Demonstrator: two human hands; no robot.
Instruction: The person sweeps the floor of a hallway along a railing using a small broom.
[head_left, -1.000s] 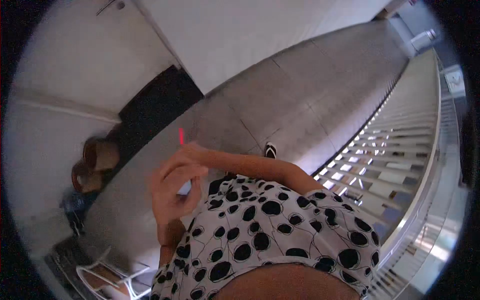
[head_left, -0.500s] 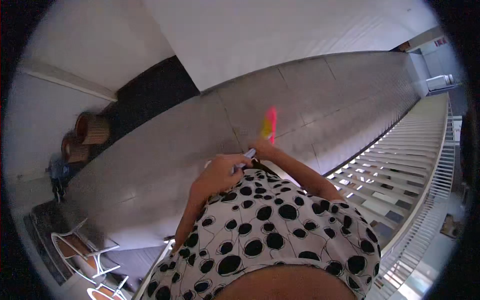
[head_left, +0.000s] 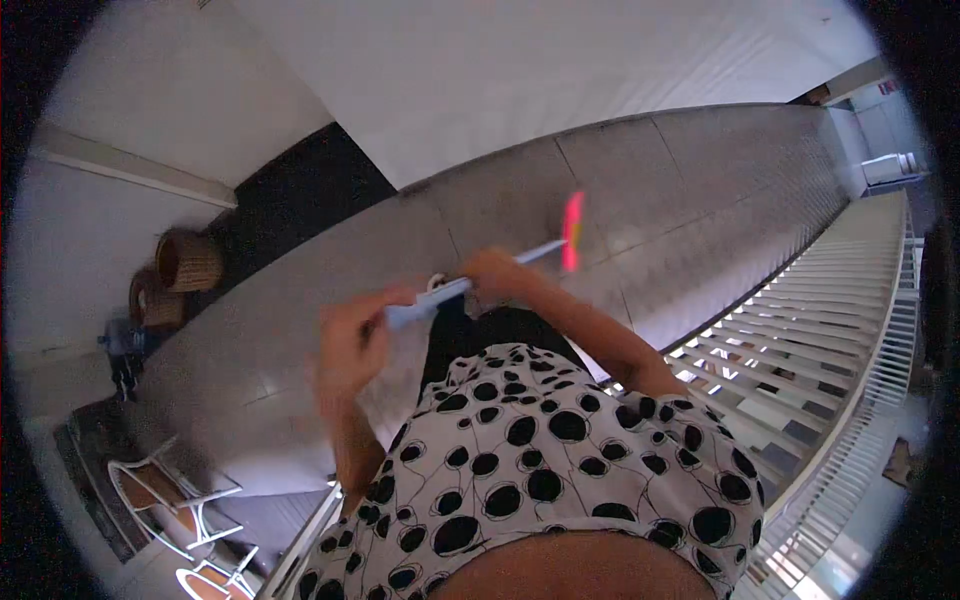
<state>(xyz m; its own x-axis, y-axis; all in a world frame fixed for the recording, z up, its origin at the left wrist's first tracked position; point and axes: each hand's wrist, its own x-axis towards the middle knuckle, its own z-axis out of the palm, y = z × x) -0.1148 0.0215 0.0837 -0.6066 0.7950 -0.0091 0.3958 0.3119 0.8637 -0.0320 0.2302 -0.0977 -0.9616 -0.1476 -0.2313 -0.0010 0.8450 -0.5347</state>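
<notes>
A long pale handle [head_left: 430,298] with a bright pink and yellow head [head_left: 572,232] runs across in front of me; it looks like a broom, though blur hides the bristles. The head is over the floor ahead and to the right. My left hand [head_left: 352,335], smeared by motion, is closed around the handle's near end, left of my body. Farther along the handle, my right hand [head_left: 492,272] grips it between the left hand and the head.
Grey floor tiles [head_left: 640,185] stretch along a white wall [head_left: 560,70]. White railings [head_left: 800,340] border the right side. To the left are a black mat [head_left: 310,185], wicker baskets [head_left: 188,262] and white-framed chairs [head_left: 165,490]. My foot [head_left: 437,281] shows below the handle.
My left hand has moved left and outward, and the handle now lies more sideways. The pink head has shifted right. My right hand has moved slightly left and forward.
</notes>
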